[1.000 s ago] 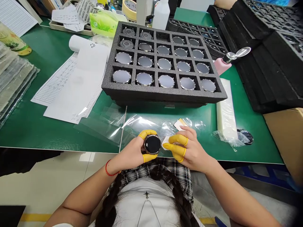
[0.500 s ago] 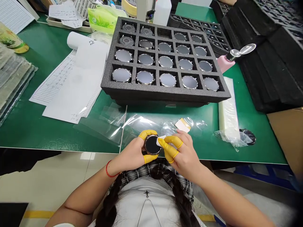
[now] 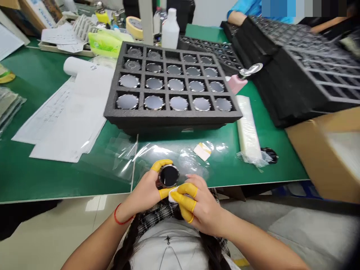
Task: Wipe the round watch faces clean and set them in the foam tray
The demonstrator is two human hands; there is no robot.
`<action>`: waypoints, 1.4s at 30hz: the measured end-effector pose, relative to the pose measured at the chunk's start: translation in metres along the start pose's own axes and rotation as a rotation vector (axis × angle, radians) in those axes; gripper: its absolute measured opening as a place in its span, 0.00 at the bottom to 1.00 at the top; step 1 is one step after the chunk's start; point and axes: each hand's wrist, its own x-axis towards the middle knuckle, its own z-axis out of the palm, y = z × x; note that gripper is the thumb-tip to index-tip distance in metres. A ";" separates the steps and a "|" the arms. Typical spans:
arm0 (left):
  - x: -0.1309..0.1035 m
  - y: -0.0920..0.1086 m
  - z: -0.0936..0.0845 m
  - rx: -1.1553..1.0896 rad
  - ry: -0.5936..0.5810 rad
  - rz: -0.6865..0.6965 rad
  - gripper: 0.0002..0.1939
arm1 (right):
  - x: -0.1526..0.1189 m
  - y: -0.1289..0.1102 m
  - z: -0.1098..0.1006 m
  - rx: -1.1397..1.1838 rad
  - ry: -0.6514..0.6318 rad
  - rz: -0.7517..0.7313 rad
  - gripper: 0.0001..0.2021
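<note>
My left hand [image 3: 150, 187], with yellow finger cots on thumb and finger, grips a round watch case [image 3: 169, 176] by its rim, its dark glass facing up. In my right hand [image 3: 199, 202], also in yellow finger cots, a small white wiping cloth [image 3: 173, 195] is pinched. The cloth is at the watch's lower edge, close to my left thumb; whether it touches the glass I cannot tell. Beyond my hands stands a grey foam tray [image 3: 171, 115] with rows of round watch cases, most face up and a few back up; one back-row pocket shows no watch.
Clear plastic film [image 3: 157, 150] and a small white pad [image 3: 202, 151] lie before the tray. To the right are a pink pump bottle [image 3: 237, 83], a wrapped white stack [image 3: 249, 131], black foam trays [image 3: 292, 82] and a cardboard box [image 3: 317, 153]. Papers [image 3: 64, 120] lie left. A co-worker's arm [image 3: 236, 18] shows behind.
My right hand has moved the cloth from the glass's right side down to the watch's lower edge. The camera view has turned right, bringing a co-worker's arm into sight.
</note>
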 end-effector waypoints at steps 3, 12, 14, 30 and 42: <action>0.001 0.000 0.002 0.046 0.068 -0.015 0.29 | 0.002 0.008 -0.007 -0.056 0.119 0.091 0.22; -0.002 0.013 0.006 0.053 0.123 -0.113 0.35 | -0.048 0.080 -0.088 -0.697 0.230 0.554 0.10; -0.001 0.012 0.004 0.051 0.102 -0.135 0.37 | -0.067 0.087 -0.102 -0.792 0.225 0.608 0.11; -0.001 0.020 0.013 0.045 0.235 -0.072 0.37 | -0.117 0.124 -0.097 -1.019 0.281 0.553 0.09; 0.001 0.014 0.010 0.065 0.190 -0.099 0.40 | -0.119 0.154 -0.103 -1.058 0.245 0.325 0.17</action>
